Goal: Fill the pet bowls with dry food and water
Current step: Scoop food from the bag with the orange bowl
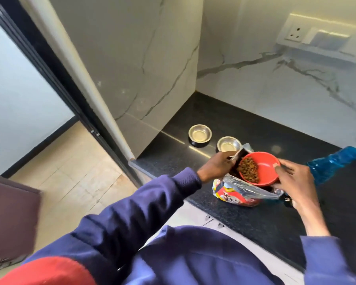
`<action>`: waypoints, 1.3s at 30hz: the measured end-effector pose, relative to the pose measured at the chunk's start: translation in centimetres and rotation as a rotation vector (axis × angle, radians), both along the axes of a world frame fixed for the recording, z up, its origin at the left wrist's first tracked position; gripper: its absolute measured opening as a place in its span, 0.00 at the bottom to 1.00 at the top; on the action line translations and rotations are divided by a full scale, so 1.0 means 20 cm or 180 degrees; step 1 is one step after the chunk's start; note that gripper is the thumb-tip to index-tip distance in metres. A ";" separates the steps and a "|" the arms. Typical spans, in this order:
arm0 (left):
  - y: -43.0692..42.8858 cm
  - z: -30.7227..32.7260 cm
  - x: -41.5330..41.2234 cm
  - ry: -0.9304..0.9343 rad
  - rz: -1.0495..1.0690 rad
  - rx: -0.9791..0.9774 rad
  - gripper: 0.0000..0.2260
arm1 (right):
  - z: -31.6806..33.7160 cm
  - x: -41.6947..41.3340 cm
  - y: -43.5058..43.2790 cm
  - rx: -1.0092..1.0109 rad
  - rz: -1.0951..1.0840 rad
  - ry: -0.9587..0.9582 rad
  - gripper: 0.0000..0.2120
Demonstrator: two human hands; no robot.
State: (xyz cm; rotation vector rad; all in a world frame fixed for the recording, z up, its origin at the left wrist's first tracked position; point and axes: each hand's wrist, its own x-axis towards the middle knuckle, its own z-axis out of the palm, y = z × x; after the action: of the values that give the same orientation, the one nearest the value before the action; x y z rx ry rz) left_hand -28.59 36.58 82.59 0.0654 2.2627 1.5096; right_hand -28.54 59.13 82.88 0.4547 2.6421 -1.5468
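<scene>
Two steel pet bowls stand on the black counter [245, 212]: one [200, 133] further left, one [228, 144] just behind the food bag; both look bare inside. My right hand [294, 177] holds a red bowl [265, 168], tilted left, with brown kibble [248, 169] in it, above the open mouth of the red dry food bag [237, 197]. My left hand [216, 168] grips the bag's upper edge and holds it open. A blue water bottle [333, 163] lies behind my right hand.
Marble wall panels close the counter's back and left sides. A socket and switch plate [317, 41] hangs on the back wall. The counter's front edge drops to a tiled floor [74, 182] on the left, beside a dark door frame.
</scene>
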 end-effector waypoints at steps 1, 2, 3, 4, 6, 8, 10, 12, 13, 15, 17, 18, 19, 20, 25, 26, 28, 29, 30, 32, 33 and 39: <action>0.00 0.00 0.00 0.0057 0.0001 0.0074 0.16 | 0.02 0.00 0.00 -0.0122 -0.0033 -0.0034 0.17; 0.00 0.00 -0.01 0.0102 0.0004 0.0136 0.16 | 0.03 0.00 0.01 -0.0218 -0.0059 -0.0068 0.16; -0.02 0.00 0.00 0.0130 0.0024 0.0176 0.15 | 0.04 0.00 0.01 -0.0309 -0.0074 -0.0088 0.16; -0.02 0.01 0.00 0.0142 0.0028 0.0224 0.15 | 0.04 0.00 0.03 -0.0361 -0.0086 -0.0111 0.16; -0.03 0.01 0.01 0.0105 0.0046 0.0333 0.16 | 0.06 0.01 0.05 -0.0384 -0.0114 -0.0147 0.17; -0.03 0.00 0.02 -0.0010 0.0056 0.0351 0.16 | 0.06 0.02 0.06 -0.0424 -0.0157 -0.0186 0.17; -0.05 -0.01 0.01 -0.0071 0.0062 0.0393 0.16 | 0.07 0.02 0.06 -0.0560 -0.0205 -0.0254 0.17; -0.06 0.00 0.00 -0.0129 0.0050 0.0455 0.16 | 0.07 0.03 0.05 -0.0711 -0.0245 -0.0299 0.17; -0.07 -0.01 0.00 -0.0148 0.0031 0.0462 0.15 | 0.06 0.03 0.05 -0.0747 -0.0250 -0.0296 0.17; -0.08 -0.03 -0.01 -0.0160 -0.0020 0.0412 0.16 | 0.06 0.04 0.04 -0.0683 -0.0273 -0.0213 0.17; -0.09 -0.05 -0.01 -0.0083 -0.0060 0.0355 0.17 | 0.05 0.04 0.03 -0.0530 -0.0243 -0.0070 0.18; -0.09 -0.05 -0.02 -0.0039 -0.0069 0.0347 0.17 | 0.05 0.05 0.03 -0.0454 -0.0222 -0.0021 0.18; -0.09 -0.06 -0.02 0.0001 -0.0072 0.0328 0.17 | 0.04 0.05 0.02 -0.0395 -0.0214 0.0020 0.18; -0.09 -0.05 -0.02 0.0034 -0.0078 0.0314 0.17 | 0.03 0.05 0.02 -0.0332 -0.0224 0.0051 0.18; -0.09 -0.05 -0.02 0.0016 -0.0042 0.0320 0.16 | 0.02 0.05 0.00 0.0188 -0.0101 0.0271 0.18; -0.09 -0.05 -0.02 0.0007 -0.0034 0.0320 0.16 | 0.03 0.05 -0.01 0.0336 -0.0022 0.0355 0.18; -0.08 -0.05 -0.01 0.0004 0.0006 0.0315 0.15 | 0.03 0.06 -0.03 0.0626 0.0171 0.0578 0.17; -0.08 -0.04 -0.01 -0.0005 0.0030 0.0312 0.14 | 0.02 0.06 -0.04 0.0748 0.0268 0.0670 0.17; -0.08 -0.04 -0.01 -0.0027 0.0047 0.0319 0.14 | 0.02 0.07 -0.05 0.0837 0.0338 0.0702 0.17; -0.07 -0.03 0.00 -0.0072 0.0071 0.0310 0.14 | 0.01 0.08 -0.06 0.0922 0.0382 0.0689 0.18; -0.06 -0.03 0.01 -0.0082 0.0084 0.0291 0.15 | 0.01 0.08 -0.06 0.0971 0.0379 0.0679 0.20; -0.02 -0.03 0.05 -0.0027 0.0443 0.0158 0.15 | -0.01 0.13 -0.11 0.1244 0.0591 0.0604 0.22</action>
State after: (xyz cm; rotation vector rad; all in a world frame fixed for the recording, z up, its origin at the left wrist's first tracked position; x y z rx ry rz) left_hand -27.54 36.11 81.96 -0.0858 2.2642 1.6330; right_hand -26.01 56.90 82.62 0.0705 3.0377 -1.0709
